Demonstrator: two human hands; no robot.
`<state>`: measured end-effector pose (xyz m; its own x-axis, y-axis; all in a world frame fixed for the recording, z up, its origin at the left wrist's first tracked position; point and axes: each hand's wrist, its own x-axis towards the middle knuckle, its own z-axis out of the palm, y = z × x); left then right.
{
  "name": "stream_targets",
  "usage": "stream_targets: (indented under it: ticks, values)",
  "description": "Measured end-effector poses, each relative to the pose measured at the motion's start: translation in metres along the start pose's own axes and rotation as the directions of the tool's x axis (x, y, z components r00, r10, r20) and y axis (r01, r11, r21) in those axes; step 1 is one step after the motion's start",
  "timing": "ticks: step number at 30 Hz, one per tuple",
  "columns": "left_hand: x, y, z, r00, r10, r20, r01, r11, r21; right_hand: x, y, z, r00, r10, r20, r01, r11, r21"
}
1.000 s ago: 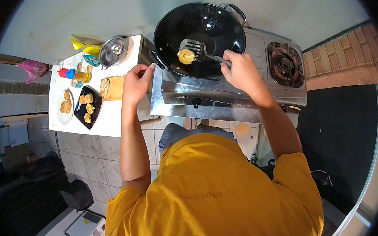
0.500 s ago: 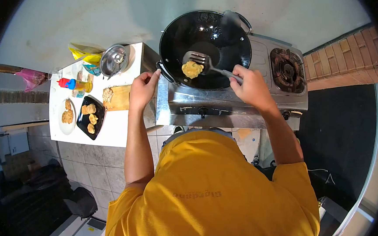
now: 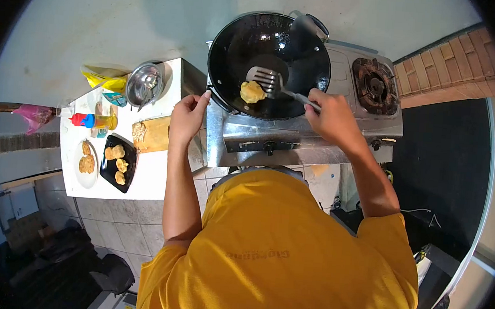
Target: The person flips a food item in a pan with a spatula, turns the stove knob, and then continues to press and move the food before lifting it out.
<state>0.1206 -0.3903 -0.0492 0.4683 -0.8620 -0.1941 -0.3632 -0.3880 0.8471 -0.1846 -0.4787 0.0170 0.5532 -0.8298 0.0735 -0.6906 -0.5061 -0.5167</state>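
Observation:
A black wok (image 3: 225, 55) sits on the steel stove, with a golden fried piece (image 3: 252, 92) near its lower left wall. My right hand (image 3: 332, 114) is closed round the handle of a slotted spatula (image 3: 268, 81), whose head is in the wok just above and beside the piece. At the wok's left handle (image 3: 221, 101) is my left hand (image 3: 189, 115), its fingers curled and thumb up. Whether those fingers grip the handle is hard to make out.
Left of the stove, a white table (image 3: 148, 185) holds a black plate (image 3: 127, 181) of fried pieces, a white plate (image 3: 87, 181), a cutting board (image 3: 158, 133), a metal bowl (image 3: 131, 89) and bottles (image 3: 105, 122). A bare burner (image 3: 376, 87) is at the right.
The spatula head has shifted slightly right, and the fried piece now shows a smoother, paler side. My right hand has moved slightly right and down; my left hand is nearly unchanged.

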Motion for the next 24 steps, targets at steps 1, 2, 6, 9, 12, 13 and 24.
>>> stream_targets:
  ticks: [1,2,6,9,12,13,24]
  values:
    - [0.0,-0.001,0.0,1.0,-0.004,0.008,0.004,1.0,-0.006,0.0,-0.002,-0.001,1.0,0.001,0.0,-0.001,1.0,-0.001]
    - [0.001,-0.001,0.0,1.0,-0.006,0.01,0.006,1.0,-0.006,0.0,-0.004,-0.002,1.0,0.007,0.018,-0.007,1.0,0.023]
    - [0.003,-0.001,0.003,1.0,0.014,0.009,-0.014,1.0,-0.02,0.0,-0.001,0.001,1.0,-0.023,0.002,0.023,1.0,0.003]
    - [0.003,-0.001,0.002,1.0,0.006,-0.006,-0.006,1.0,-0.006,-0.001,-0.005,-0.001,1.0,-0.01,0.026,0.008,0.998,0.058]
    - [0.003,0.0,0.004,1.0,0.005,-0.009,-0.005,1.0,0.001,0.0,-0.004,-0.002,1.0,0.008,0.017,-0.008,1.0,0.01]
    - [0.002,0.0,0.005,1.0,0.005,-0.01,-0.005,1.0,0.007,0.0,-0.004,-0.002,1.0,0.005,0.018,-0.006,1.0,0.01]
    - [-0.002,0.007,0.007,1.0,0.008,-0.029,-0.008,1.0,0.023,-0.004,0.003,0.002,0.999,-0.042,0.016,0.04,0.996,0.085]
